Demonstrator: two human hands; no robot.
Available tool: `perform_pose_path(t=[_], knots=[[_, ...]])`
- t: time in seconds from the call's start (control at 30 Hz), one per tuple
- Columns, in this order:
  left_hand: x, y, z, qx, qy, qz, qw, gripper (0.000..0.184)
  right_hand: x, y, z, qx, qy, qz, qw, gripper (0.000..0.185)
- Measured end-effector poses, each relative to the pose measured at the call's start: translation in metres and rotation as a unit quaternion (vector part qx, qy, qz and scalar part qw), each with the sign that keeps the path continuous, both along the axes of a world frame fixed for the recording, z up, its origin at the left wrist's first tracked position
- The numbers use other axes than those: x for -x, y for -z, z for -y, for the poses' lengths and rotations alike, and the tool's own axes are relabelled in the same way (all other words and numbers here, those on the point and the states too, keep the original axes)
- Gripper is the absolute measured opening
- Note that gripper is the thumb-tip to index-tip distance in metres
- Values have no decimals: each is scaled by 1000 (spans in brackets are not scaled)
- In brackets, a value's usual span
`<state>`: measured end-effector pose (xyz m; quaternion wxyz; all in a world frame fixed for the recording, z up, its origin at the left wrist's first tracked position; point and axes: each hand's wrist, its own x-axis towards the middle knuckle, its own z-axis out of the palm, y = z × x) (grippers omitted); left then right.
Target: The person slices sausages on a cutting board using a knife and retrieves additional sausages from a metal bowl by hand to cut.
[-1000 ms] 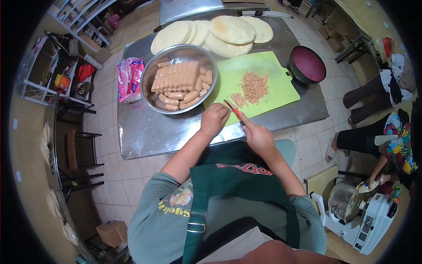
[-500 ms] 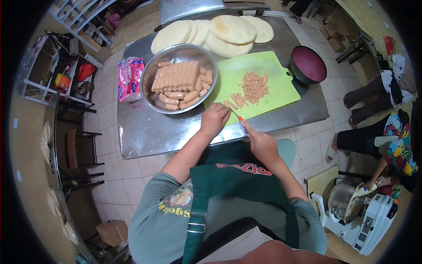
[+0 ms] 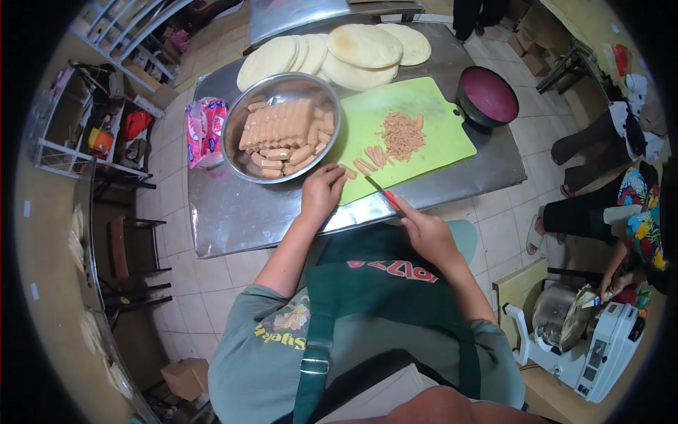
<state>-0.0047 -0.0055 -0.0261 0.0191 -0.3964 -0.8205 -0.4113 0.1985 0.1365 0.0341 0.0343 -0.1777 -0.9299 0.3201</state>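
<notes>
Right grip (image 3: 429, 237) stays clamped on the knife (image 3: 381, 191), now farther from the left hand (image 3: 323, 191), whose hold I cannot tell.

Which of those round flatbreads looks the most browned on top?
The uppermost flatbread, just left of the rightmost one; its surface is tan, the others paler.
</notes>
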Motion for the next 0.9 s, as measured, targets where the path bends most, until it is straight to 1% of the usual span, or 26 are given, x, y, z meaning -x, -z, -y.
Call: perform_pose_path(t=[0.17,0.27,0.4,0.5,0.67,0.9], knots=[[-2,3,-4,2,-3,0,1000,10,23,14,4,-44,9,-1,999,51],[-4,10,-13,-33,20,-55,998,11,33,21,3,-57,13,-1,998,51],[-8,13,-20,-52,29,-46,997,10,41,18,5,-76,4,18,997,51],[-8,11,-20,-34,31,-26,999,9,45,18,4,-80,-1,28,996,51],[-9,11,-19,-61,39,-54,996,8,53,15,5,-88,-12,51,995,52],[-10,6,-21,-29,39,-59,997,8,47,15,3,-95,-28,54,994,49]])
